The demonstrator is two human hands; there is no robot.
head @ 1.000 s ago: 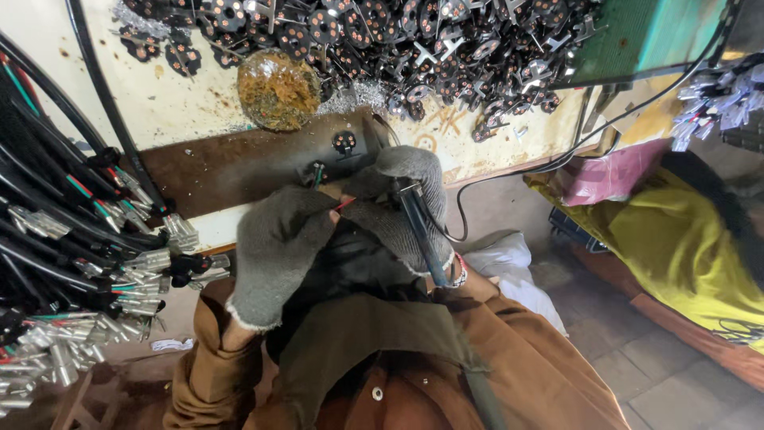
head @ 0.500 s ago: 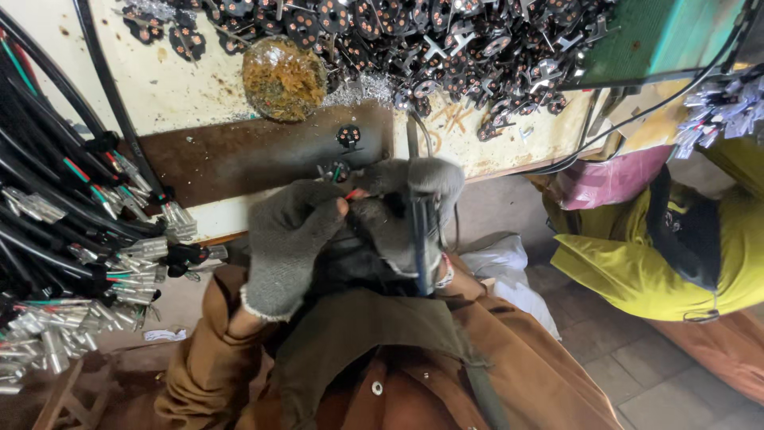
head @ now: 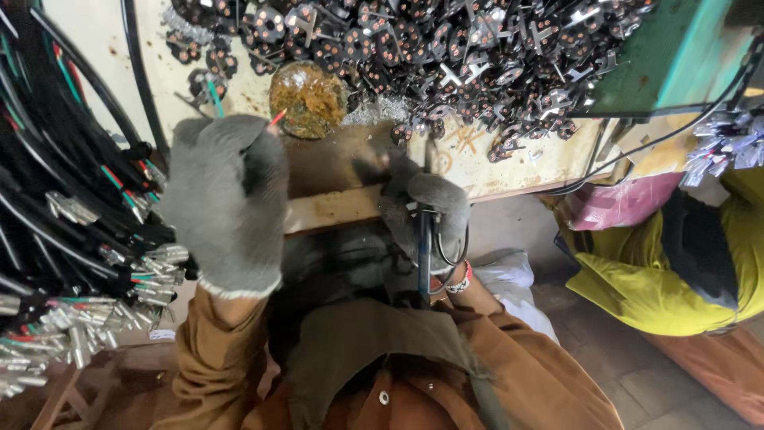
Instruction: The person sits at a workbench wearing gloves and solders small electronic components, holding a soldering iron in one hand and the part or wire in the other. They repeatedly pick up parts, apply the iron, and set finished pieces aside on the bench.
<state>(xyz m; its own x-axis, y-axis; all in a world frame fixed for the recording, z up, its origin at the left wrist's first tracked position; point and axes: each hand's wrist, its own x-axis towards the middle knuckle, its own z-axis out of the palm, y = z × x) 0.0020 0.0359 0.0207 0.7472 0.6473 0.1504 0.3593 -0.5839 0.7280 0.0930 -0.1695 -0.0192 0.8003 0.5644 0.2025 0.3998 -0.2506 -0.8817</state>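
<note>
Gloved left hand grip: probably red wire.

Stained workbench crowded with small metal parts

The pale, scuffed workbench carries a heap of dark plug parts along its far side, a round tin of brownish paste beside some grey filings, and a darker wooden block at its near edge; bundled cables with metal terminals drape over its left end.
</note>
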